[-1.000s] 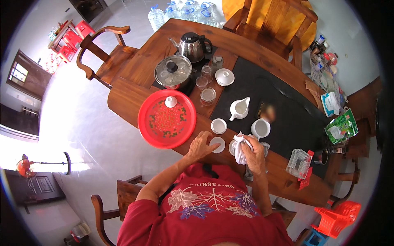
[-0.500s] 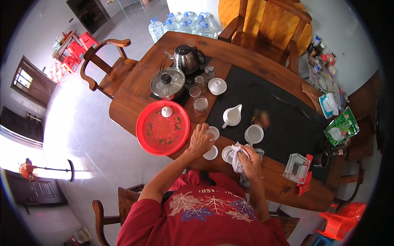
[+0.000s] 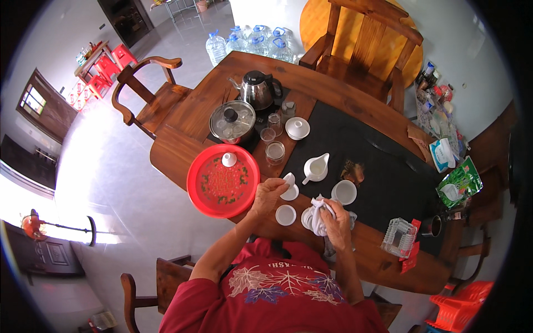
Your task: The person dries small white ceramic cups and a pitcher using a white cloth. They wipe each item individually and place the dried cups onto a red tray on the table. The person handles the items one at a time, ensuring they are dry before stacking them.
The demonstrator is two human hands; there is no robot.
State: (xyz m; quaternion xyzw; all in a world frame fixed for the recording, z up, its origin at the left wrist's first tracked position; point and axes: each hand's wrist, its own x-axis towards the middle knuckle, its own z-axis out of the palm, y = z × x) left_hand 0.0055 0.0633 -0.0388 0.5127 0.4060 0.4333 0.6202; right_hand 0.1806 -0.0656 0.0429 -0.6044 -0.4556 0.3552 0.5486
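Small white cup (image 3: 289,178), tilted, sits in the left hand (image 3: 270,194), over the near side of the desk (image 3: 176,156) and just to the right of the red tray (image 3: 191,176). Thumb and fingers are closed in a narrow pinch on its edge. Right below it in view stands a second cup (image 3: 290,193); whether the two touch, I cannot tell. The right hand (image 3: 337,222) is curled closed around a bunched white cloth (image 3: 318,222), part of which sticks out past the fingers toward the left hand. A third cup (image 3: 286,215) stands between the hands, nearer the person, and more white ware (image 3: 306,217) shows partly behind the cloth.

To handle this well, the pinch should be firm but light, since the cup looks thin and smooth and could slip. It seems best to hold it clear of the second cup so the rims do not knock. The loose end of the cloth would be better gathered in, so it does not drag over the ware beside it. The pitcher (image 3: 317,167) and the big white mug (image 3: 344,192) stand near beyond, so small, slow wrist movements are safer.
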